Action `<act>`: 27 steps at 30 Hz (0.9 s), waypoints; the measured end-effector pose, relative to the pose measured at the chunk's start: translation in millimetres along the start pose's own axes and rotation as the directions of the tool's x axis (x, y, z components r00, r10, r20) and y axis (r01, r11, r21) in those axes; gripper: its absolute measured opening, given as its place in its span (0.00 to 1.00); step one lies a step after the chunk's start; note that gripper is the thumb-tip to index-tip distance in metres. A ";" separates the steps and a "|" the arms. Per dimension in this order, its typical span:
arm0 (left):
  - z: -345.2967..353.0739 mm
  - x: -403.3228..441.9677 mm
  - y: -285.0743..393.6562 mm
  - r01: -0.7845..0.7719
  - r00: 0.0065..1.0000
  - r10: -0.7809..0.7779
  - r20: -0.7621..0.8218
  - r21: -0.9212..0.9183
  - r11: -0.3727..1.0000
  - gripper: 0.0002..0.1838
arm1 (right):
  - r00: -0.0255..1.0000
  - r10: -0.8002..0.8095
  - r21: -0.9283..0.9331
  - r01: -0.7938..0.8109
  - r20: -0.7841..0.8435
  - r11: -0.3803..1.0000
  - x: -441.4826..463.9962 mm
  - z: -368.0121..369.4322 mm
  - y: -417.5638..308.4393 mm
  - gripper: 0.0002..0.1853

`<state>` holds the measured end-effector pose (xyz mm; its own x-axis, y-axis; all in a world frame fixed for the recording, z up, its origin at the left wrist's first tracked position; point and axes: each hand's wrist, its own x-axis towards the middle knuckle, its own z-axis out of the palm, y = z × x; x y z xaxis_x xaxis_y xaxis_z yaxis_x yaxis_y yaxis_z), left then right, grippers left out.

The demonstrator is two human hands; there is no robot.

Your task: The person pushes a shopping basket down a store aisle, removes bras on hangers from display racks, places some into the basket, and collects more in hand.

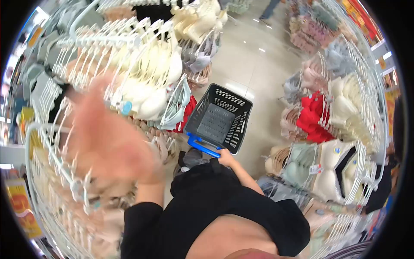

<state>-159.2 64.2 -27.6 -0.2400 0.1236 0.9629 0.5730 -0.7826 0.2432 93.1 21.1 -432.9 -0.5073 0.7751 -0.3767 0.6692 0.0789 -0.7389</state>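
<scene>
My right hand point(225, 156) is wrapped round the blue handle point(206, 149) of a black plastic shopping basket point(243, 123). The basket stands on the floor in front of my legs, and its slotted bottom shows. On the left, my left hand point(110, 134) is raised close to the camera and smeared by motion, so its fingers do not show clearly. It is in front of a rack of hanging bras; whether it touches any is unclear. Cream bras point(144, 97) on white hangers hang just beyond it, with a pale blue bra point(176, 108) at the rack's end.
Racks line both sides of a tiled aisle point(252, 60). Red bras point(314, 118) and cream bras point(347, 101) hang on the right, above a white bra with a tag point(334, 168). Another person's leg point(269, 11) shows at the far end.
</scene>
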 end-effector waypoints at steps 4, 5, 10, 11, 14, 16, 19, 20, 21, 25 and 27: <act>42.6 -201.9 -43.3 0.747 0.395 -0.554 0.733 0.094 0.658 0.21 | 0.974 0.170 -0.110 -0.187 -0.147 0.976 -11.0 4.2 8.9 0.12; 38.3 -272.8 -53.8 0.371 0.375 -0.363 0.853 0.220 0.902 0.28 | 0.960 0.235 -0.123 -0.254 -0.151 0.959 -17.0 2.9 12.5 0.12; 9.1 -408.1 -63.7 0.293 -0.613 -0.099 0.784 0.342 0.893 0.36 | 0.899 0.335 -0.081 -0.370 -0.283 0.925 -46.3 1.0 -5.9 0.10; 13.4 -411.9 -63.3 0.320 -0.548 -0.058 0.835 0.273 0.907 0.37 | 0.888 0.355 -0.052 -0.386 -0.293 0.921 -52.1 4.2 -12.0 0.08; 33.1 -404.8 -53.9 0.308 -0.669 0.072 0.740 0.187 0.933 0.35 | 0.859 0.467 -0.036 -0.484 -0.212 0.874 -64.5 19.6 -21.6 0.10; 40.7 -411.9 -51.9 0.278 -0.740 0.094 0.666 0.175 0.945 0.33 | 0.828 0.501 0.018 -0.514 -0.252 0.858 -73.8 16.8 -33.3 0.10; 49.9 -417.7 -48.0 0.359 -0.775 0.166 0.610 0.209 0.909 0.35 | 0.797 0.529 0.054 -0.539 -0.292 0.841 -82.0 17.0 -29.7 0.09; 52.8 -418.6 -44.5 0.360 -0.787 0.184 0.589 0.197 0.912 0.35 | 0.797 0.524 0.037 -0.539 -0.300 0.841 -84.4 17.5 -26.7 0.08; 60.0 -416.8 -40.3 0.387 -0.786 0.211 0.582 0.196 0.901 0.35 | 0.790 0.531 0.048 -0.544 -0.308 0.838 -84.6 15.8 -23.3 0.08; 85.3 -419.7 -31.0 0.476 -0.757 0.274 0.593 0.214 0.853 0.39 | 0.766 0.484 0.074 -0.503 -0.423 0.861 -80.3 -0.1 4.0 0.09; 102.6 -422.9 -29.3 0.471 -0.755 0.290 0.588 0.179 0.864 0.40 | 0.767 0.457 0.073 -0.479 -0.450 0.875 -84.3 -14.6 24.2 0.08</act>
<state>5.9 97.4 -430.0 0.8081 0.0388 -0.5878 0.5223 -0.5087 0.6844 160.0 -33.2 -410.9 0.1612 0.9127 -0.3755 0.7886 -0.3479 -0.5070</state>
